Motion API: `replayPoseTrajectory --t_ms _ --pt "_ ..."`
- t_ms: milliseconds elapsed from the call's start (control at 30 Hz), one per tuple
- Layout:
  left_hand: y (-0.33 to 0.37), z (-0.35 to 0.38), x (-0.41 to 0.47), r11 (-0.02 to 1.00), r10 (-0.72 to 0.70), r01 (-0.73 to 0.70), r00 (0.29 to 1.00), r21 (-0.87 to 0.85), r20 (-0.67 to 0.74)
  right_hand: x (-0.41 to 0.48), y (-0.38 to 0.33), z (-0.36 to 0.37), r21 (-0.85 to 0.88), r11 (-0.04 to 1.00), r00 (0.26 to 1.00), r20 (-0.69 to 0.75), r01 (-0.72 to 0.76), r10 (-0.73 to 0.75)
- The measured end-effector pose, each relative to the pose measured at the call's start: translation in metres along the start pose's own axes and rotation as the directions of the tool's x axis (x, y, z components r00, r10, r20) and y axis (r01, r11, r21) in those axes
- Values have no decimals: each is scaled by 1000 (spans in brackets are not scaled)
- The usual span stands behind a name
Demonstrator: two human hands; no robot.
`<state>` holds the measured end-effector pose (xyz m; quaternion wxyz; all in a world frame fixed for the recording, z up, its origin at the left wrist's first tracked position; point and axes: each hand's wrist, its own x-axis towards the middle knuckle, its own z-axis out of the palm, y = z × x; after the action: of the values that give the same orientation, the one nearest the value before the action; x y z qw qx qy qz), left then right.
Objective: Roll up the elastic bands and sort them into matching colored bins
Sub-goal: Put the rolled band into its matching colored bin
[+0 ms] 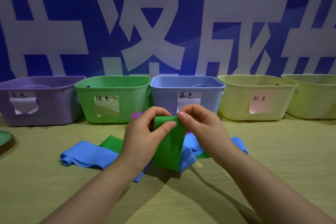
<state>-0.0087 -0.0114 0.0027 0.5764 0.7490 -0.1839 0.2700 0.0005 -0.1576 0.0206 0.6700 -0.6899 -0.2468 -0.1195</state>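
I have the left hand [143, 132] and right hand [201, 123] raised over the desk [272, 151], fingers and thumbs curled, pinching the top end of the green band [169, 143]. Its tail hangs down onto the blue band [87, 154] lying on the desk. The roll looks barely begun, so next I need tight, even turns, then a carry to the green bin [134, 102] behind left.
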Motion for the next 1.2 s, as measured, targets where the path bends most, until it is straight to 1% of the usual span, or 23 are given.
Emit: replayPoseTrajectory --t_ms 200,333,400,467,567,633,800,933,1000,1067,1200 --pt "-2 -2 1 998 10 -7 999 62 -46 0 2 0 16 999 997 74 -34 33" --pt "0 -1 0 997 9 -8 1000 77 -9 1 4 0 3 1000 999 39 -30 30" --pt "1 0 -2 993 27 -28 1000 115 7 1 4 -1 23 999 1000 8 -27 27" --pt "0 0 -2 988 49 -49 999 149 0 1 5 0 14 1000 1000 0 -27 27" --pt "-1 -1 -2 983 61 -55 998 172 -29 0 6 0 -50 998 999 18 -33 34" --pt "-1 -2 -2 985 55 -49 998 168 -31 0 6 0 -58 998 999 27 -37 39" --pt "-4 -2 0 989 30 -24 999 143 -35 -1 7 1 -4 1000 999 36 -16 16" --pt "-1 -2 -1 996 3 0 999 89 -32 0 8 0 -59 998 1000 6 -1 1" --pt "0 -1 -2 996 17 -15 1000 91 -22 1 8 0 -52 999 1000 -16 -9 8" --pt "1 -1 -2 992 51 -48 998 117 -25 1 7 0 -57 998 1000 -14 -13 12" --pt "0 -1 -2 987 66 -60 997 147 -33 0 6 0 -68 998 1000 -7 -17 16"
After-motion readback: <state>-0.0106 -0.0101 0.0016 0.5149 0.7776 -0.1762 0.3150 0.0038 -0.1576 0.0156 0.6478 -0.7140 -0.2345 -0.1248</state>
